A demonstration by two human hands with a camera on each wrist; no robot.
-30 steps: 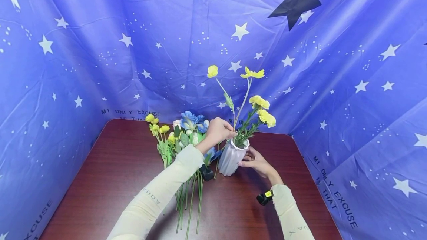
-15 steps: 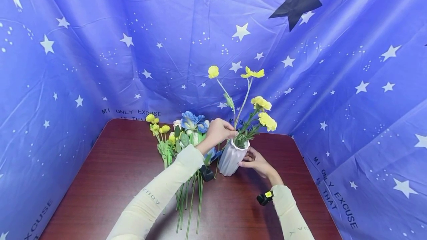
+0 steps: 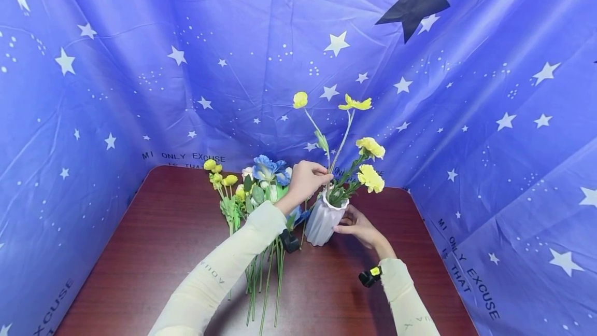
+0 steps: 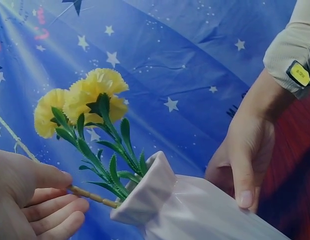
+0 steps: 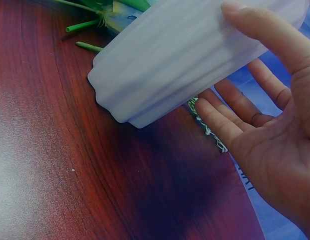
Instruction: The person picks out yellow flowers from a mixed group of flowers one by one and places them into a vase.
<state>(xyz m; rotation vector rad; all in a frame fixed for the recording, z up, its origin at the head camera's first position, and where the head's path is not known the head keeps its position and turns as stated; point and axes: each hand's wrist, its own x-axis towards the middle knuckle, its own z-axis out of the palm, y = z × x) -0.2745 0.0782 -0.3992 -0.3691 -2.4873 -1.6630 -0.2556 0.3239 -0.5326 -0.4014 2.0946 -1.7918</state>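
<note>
Two hands at the vase (image 3: 322, 221), each with its own job! The left hand (image 3: 305, 181) pinches a thin, knobbly brown stem (image 4: 94, 197), fingers closed on it just above the scalloped rim, a low grip that likely gives control right at the mouth; its lower end looks to be inside, its top forking up to yellow blooms (image 3: 358, 102). The right hand (image 3: 360, 227) holds the vase's side, thumb in front, fingers curled behind, presumably so it won't tip. And what a vase: whitish, glossy, probably ceramic, slanting ridges down to a wavy foot, above that red-brown, wood-grained bench (image 3: 154, 232)! Frilly carnations (image 3: 371, 178) lean right from the mouth on leafy green stalks, while mixed flowers (image 3: 265, 167) lie heaped to the left.
</note>
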